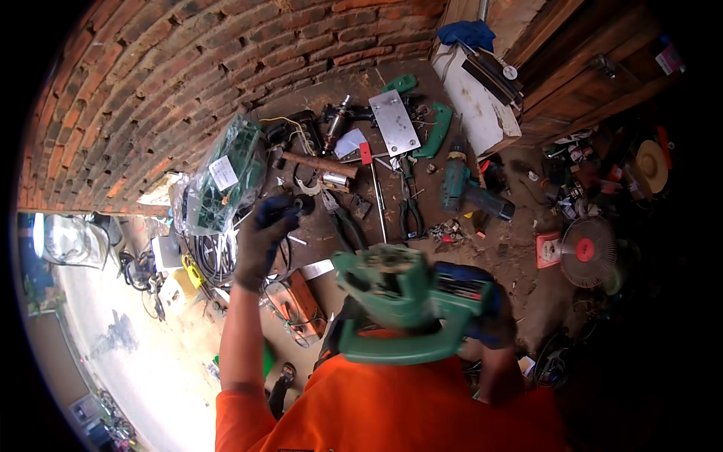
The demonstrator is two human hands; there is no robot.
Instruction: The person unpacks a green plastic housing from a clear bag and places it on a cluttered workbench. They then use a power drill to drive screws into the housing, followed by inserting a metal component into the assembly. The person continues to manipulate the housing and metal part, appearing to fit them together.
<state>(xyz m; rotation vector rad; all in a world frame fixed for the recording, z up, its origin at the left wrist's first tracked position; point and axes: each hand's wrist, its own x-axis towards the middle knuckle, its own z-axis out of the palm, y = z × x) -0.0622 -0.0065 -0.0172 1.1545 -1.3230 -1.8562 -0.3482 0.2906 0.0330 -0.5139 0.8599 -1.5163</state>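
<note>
The left hand, in a worn glove with dark blue fingers, had its fingers bent inward beside a small black round part; whether they pinched it or merely hovered over it, I cannot tell. The right hand, in a blue-and-black glove, was curled round the right end of a green power-tool housing, its fingertips partly hidden behind it.

The housing hung in front of the person's orange shirt, below and to the right of the left fingers and well apart from them; the right hand was the nearer, touching it. Its rounded barrel tilted up toward the bench, with a dirty, hollow end uppermost, while its loop handle ran crosswise below. The shell looked like smooth moulded plastic, slightly blurred.

Beyond, on the stained brown bench, lay dark-handled pliers, a slim steel rod with a red block at its far end, and second pliers. Farther out were a rough wooden handle, a flat drilled metal plate, a teal cordless drill and a crinkled clear bag of green parts, under a coarse brick wall.
</note>
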